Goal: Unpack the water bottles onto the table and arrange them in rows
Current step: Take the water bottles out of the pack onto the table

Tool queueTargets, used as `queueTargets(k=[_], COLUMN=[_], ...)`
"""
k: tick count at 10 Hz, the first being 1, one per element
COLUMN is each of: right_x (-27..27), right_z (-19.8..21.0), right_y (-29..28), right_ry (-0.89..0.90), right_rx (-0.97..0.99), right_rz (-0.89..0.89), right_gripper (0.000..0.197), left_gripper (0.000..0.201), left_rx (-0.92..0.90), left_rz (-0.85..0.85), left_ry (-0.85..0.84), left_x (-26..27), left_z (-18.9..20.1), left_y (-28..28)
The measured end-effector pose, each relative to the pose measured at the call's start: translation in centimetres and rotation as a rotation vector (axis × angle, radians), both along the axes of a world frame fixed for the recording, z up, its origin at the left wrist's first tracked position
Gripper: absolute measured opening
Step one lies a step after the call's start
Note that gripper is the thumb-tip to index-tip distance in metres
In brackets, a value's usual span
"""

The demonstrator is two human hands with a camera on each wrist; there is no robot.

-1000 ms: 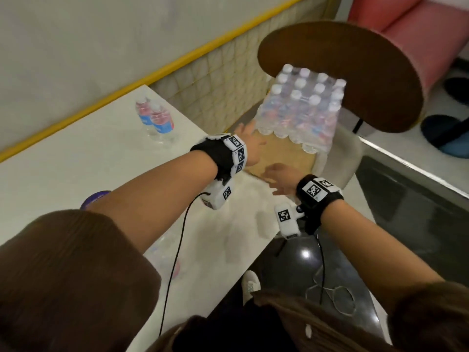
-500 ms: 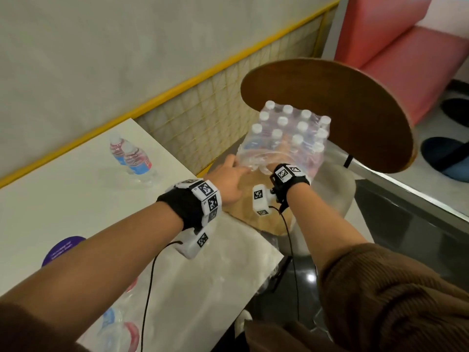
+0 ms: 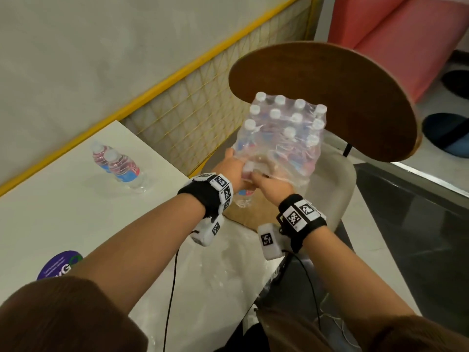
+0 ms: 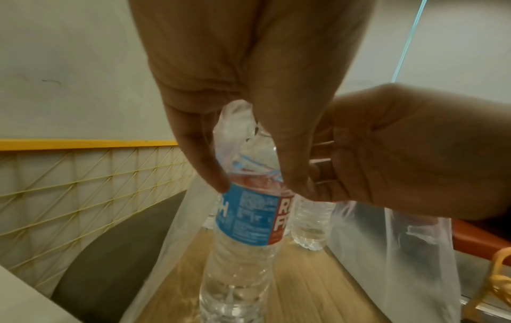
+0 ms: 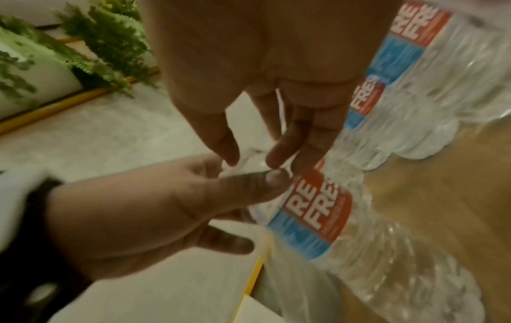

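A shrink-wrapped pack of water bottles point(image 3: 281, 138) stands on a chair seat beyond the table's end. At its near, torn side, my left hand point(image 3: 236, 166) point(image 4: 254, 185) grips one bottle point(image 3: 242, 199) point(image 4: 246, 218) point(image 5: 312, 214) round its shoulder, thumb on one side and fingers on the other. The bottle has a blue and red label and stands half out of the wrap. My right hand point(image 3: 266, 182) point(image 5: 254, 159) is beside it with fingers curled on the clear plastic wrap point(image 4: 387, 240). Two bottles point(image 3: 119, 166) stand together on the white table point(image 3: 63, 212).
The chair has a wooden seat point(image 3: 251, 214) and a dark round backrest point(image 3: 330, 97) behind the pack. A yellow-framed mesh partition point(image 3: 193, 107) runs along the table's far side. A purple sticker point(image 3: 59, 265) lies on the table. Loose clear film point(image 3: 223, 262) lies near the table's end.
Both hands have reached forward from the table's end to the pack. The left hand has taken hold of a bottle at the near side; the right has closed on the wrap.
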State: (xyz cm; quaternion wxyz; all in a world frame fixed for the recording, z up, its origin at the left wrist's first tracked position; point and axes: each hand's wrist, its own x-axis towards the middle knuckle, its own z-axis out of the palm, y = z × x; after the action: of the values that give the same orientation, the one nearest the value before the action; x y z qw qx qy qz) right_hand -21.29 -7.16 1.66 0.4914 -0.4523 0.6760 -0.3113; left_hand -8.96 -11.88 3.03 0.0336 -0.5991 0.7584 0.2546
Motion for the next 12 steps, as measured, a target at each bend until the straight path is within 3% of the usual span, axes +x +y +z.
queueTargets(k=[1,2,3,4,5,6,7,8,9,11,12], right_x=[-1.7,-3.0,-3.1,-3.5,-3.2,-1.5,0.0,0.9,2.5,9.3,12.6], right_z=[-0.6,-1.0,1.7,0.7,-1.6,-1.6,-0.9,0.7,2.2,3.1,2.2], right_y=[-1.8,-3.2,-3.3,-3.0,-1.3,-0.9,0.0,2.7,6.1,12.9,15.1], right_ry=[0.092,0.164,0.184,0.427,0.69,0.404,0.24,0.149,0.004,0.025,0.101], right_rx=[0.09,0.227,0.254,0.22,0.183,0.13,0.032,-0.031,0.011,0.141,0.176], right_rz=[-0.124,-0.082,-0.089,0.03,0.296,0.148,0.072,0.171,0.427,1.062,1.262], right_gripper=[0.028,0.047,0.045,0.052,0.06,0.057,0.036,0.031,0.03,0.033,0.042], left_gripper=[0.05,0.064,0.049,0.051,0.057,0.055,0.054,0.046,0.04,0.038,0.042], left_rx=[-0.012,-0.092,-0.175,-0.096,0.036,0.052,0.047,0.062,0.068,0.111,0.143], left_rz=[-0.018,0.003,-0.009,-0.015,-0.035,-0.023,-0.015,-0.01,0.013,-0.059,-0.106], left_ry=[-0.008,0.001,-0.018,-0.008,0.04,0.076,0.068,0.045,0.014,-0.151,-0.251], left_x=[0.1,0.6,2.0,3.5,4.4,4.9,6.0,8.4,11.4,16.2,17.6], left_z=[-0.1,-0.8,-0.4,0.1,0.2,0.8,1.8,3.0,4.3,6.0,5.7], left_y=[0.2,1.1,1.9,2.3,2.7,3.2,3.9,5.0,6.6,10.7,12.6])
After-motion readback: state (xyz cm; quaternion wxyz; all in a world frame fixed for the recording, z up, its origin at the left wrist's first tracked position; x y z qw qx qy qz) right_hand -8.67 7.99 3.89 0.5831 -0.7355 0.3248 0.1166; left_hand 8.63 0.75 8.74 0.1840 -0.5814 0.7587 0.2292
